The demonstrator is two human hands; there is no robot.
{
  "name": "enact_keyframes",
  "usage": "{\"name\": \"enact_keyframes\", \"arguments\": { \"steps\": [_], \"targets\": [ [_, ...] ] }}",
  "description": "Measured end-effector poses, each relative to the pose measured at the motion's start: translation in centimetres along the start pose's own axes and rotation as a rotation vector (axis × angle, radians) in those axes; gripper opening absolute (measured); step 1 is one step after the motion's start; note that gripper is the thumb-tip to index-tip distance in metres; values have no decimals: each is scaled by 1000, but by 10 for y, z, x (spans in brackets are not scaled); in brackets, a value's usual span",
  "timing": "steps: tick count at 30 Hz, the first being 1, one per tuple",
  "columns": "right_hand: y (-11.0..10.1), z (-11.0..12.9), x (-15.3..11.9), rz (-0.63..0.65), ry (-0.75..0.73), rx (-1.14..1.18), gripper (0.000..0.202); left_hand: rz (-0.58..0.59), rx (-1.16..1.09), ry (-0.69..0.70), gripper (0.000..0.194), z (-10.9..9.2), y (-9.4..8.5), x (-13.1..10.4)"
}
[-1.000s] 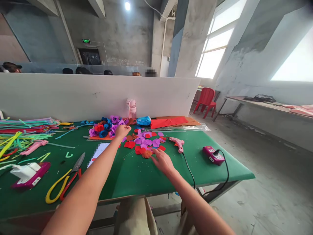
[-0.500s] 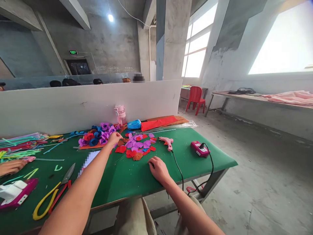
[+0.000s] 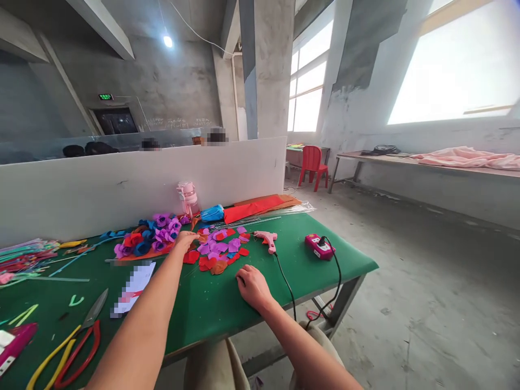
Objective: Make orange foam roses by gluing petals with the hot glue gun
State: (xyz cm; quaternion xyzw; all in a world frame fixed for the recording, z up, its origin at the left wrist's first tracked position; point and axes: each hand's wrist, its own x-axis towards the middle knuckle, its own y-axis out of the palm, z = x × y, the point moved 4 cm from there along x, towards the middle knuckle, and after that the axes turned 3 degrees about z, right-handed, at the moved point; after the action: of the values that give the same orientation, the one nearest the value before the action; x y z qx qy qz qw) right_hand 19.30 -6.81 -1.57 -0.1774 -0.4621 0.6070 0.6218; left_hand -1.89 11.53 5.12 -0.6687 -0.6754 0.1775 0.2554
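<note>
A: How far along is it?
B: A finished batch of paper roses (image 3: 150, 242) is lying at ten o'clock; loose petals (image 3: 219, 252) are waiting.
A: The hands?
B: The left hand (image 3: 186, 239) is reaching among the petals, grip unclear; the right hand (image 3: 252, 284) is resting curled, holding nothing.

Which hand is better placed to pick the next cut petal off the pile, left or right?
Left, probably. The left hand already reaches to the near left edge of the petal pile, beside the finished flowers. The right hand rests curled on the green table, short of the pile.

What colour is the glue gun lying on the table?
Pale pink plastic glue gun, head view.
</note>
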Motion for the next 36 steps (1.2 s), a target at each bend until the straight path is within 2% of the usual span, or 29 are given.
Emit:
{"name": "enact_keyframes", "arguments": {
  "steps": [3,5,7,9,10,12,14,19,23,28,32,36],
  "targets": [
    [-3,-6,2,-30,67,249,16,63,-84,-7,32,-9,-6,-28],
    [-5,-10,3,-49,168,499,16,127,-136,9,36,-16,-9,-58],
    [-7,-7,3,-34,236,639,31,261,-248,75,35,-27,-5,-95],
    [-8,4,1,44,253,783,50,375,-280,100,33,-38,2,-130],
    [-6,12,-2,133,278,989,53,415,-273,112,31,-43,5,-145],
    [-2,29,-8,276,305,1265,49,474,-263,124,30,-52,13,-169],
    [-1,39,-14,314,328,1372,42,488,-246,109,30,-55,20,-183],
    [4,39,-28,190,419,1395,35,437,-341,14,40,-47,38,-199],
    [5,33,-30,165,425,1296,31,373,-391,-83,30,-32,46,-200],
    [0,25,-26,209,408,1162,32,247,-472,-104,29,-18,35,-196],
    [3,29,-24,206,373,1065,32,230,-461,-108,28,-8,28,-197],
    [14,45,-23,277,321,1049,33,265,-459,-58,29,-5,31,-197]
  ]
}}
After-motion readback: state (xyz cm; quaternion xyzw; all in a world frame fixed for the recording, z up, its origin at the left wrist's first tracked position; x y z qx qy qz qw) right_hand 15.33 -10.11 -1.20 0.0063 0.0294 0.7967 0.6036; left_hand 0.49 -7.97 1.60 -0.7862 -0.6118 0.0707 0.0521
